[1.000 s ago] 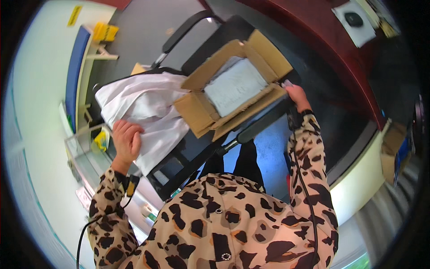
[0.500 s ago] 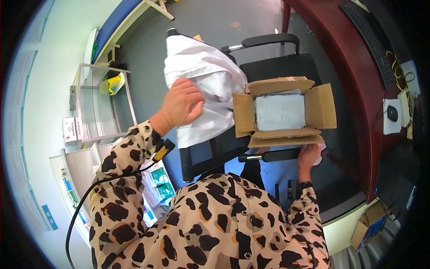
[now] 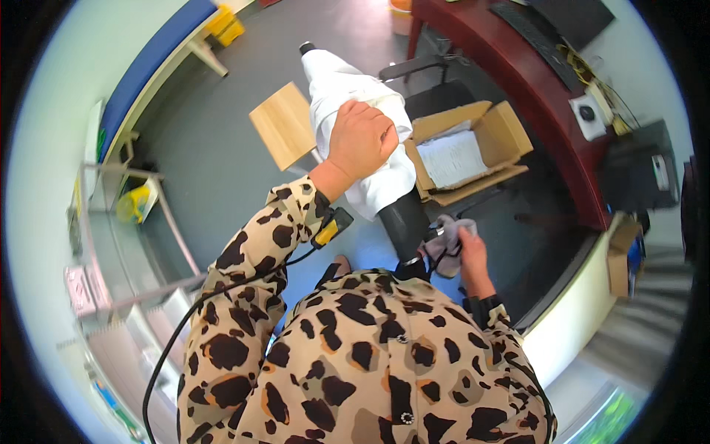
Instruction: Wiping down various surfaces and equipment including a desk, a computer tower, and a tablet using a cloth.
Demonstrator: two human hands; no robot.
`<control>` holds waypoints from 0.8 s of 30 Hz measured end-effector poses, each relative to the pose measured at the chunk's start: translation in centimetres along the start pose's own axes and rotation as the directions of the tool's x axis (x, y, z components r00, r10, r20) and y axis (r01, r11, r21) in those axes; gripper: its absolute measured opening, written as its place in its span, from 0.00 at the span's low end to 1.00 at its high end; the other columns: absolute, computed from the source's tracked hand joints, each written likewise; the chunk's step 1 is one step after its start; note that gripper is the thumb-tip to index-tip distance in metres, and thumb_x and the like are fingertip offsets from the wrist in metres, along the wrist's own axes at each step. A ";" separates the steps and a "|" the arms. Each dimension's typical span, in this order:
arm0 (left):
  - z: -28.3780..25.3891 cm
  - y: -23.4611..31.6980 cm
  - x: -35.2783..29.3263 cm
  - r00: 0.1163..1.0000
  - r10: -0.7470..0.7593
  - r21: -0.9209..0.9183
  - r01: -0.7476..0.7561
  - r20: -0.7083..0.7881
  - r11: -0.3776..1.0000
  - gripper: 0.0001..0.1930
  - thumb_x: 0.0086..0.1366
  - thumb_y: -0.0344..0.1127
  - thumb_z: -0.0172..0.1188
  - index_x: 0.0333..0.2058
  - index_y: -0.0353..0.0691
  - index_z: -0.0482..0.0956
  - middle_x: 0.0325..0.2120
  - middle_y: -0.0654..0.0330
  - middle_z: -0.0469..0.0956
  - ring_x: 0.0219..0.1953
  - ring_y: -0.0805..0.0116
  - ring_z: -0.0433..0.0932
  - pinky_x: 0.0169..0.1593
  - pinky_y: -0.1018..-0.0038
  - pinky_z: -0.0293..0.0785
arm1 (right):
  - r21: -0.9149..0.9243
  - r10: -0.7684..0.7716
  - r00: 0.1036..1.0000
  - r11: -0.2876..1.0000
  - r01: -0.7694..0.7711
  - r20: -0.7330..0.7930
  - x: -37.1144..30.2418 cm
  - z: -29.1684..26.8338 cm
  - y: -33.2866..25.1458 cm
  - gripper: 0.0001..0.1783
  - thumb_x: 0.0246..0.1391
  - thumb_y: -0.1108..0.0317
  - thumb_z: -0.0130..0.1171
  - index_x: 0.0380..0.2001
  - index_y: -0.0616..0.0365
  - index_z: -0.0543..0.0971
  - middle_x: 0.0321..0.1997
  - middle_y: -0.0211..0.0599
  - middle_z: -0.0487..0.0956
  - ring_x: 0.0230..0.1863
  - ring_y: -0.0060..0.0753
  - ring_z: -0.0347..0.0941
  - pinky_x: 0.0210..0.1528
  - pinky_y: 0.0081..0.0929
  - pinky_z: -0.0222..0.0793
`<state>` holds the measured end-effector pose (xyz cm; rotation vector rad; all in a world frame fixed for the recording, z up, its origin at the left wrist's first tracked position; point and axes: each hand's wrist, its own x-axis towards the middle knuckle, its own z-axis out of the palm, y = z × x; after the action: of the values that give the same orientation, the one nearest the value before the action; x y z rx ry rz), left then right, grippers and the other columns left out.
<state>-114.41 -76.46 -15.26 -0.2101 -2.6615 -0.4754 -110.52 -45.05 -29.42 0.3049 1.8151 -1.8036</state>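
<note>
A black office chair stands before me with its back toward my side, a white cloth draped over the backrest. My left hand is closed over the top of the backrest, on the white cloth. An open cardboard box rests on the chair seat, flaps folded out. Printed white papers lie inside it. Low on the right, my right hand grips a crumpled grey cloth beside the lower end of the backrest; its fingers are partly hidden.
A light wooden stool stands just left of the chair. The dark red desk curves along the right, with a keyboard on it. A glass-sided cabinet frame is at left; a blue-topped bench lies farther back.
The chair and box have turned, and the backrest now slants more toward me. The wooden stool has come into view. My right hand has left the armrest's underside and the grey cloth shows in it.
</note>
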 end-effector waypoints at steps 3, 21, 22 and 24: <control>-0.9 1.8 -2.6 0.990 0.056 -0.120 -0.072 -0.126 0.990 0.15 0.51 0.47 0.61 0.32 0.43 0.78 0.36 0.61 0.76 0.46 0.58 0.70 0.56 0.51 0.55 | 0.311 -0.086 0.972 0.938 0.153 -0.221 -2.9 0.2 -2.8 0.12 0.58 0.64 0.51 0.39 0.62 0.75 0.37 0.36 0.79 0.35 0.27 0.75 0.40 0.24 0.71; -3.6 -1.9 -4.3 0.946 0.323 0.014 -0.323 -0.008 0.946 0.23 0.45 0.35 0.60 0.45 0.46 0.74 0.50 0.57 0.70 0.55 0.62 0.66 0.57 0.59 0.58 | -0.617 -0.805 0.516 0.252 0.745 0.293 -8.9 11.7 -9.5 0.21 0.42 0.73 0.64 0.42 0.60 0.72 0.47 0.51 0.73 0.48 0.53 0.70 0.50 0.38 0.66; -3.7 -2.7 -3.6 0.971 0.227 0.026 -0.225 -0.075 0.974 0.29 0.43 0.38 0.61 0.50 0.46 0.70 0.54 0.53 0.65 0.58 0.55 0.61 0.59 0.56 0.54 | -0.619 -0.793 0.538 0.276 0.736 0.287 -8.7 11.7 -9.4 0.21 0.41 0.74 0.65 0.42 0.61 0.72 0.46 0.50 0.73 0.49 0.52 0.70 0.51 0.36 0.66; -4.3 -3.8 -2.3 0.983 0.129 0.017 -0.127 -0.132 0.992 0.36 0.42 0.41 0.62 0.54 0.47 0.66 0.57 0.49 0.60 0.61 0.48 0.56 0.61 0.52 0.51 | -0.626 -0.784 0.551 0.283 0.727 0.286 -8.9 11.7 -9.6 0.21 0.41 0.75 0.65 0.42 0.61 0.72 0.47 0.50 0.73 0.48 0.51 0.70 0.51 0.36 0.66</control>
<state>-111.50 -81.69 -13.75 -0.3332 -2.5017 -0.4216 -105.69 -55.16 -15.92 -1.0097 2.8237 -1.3757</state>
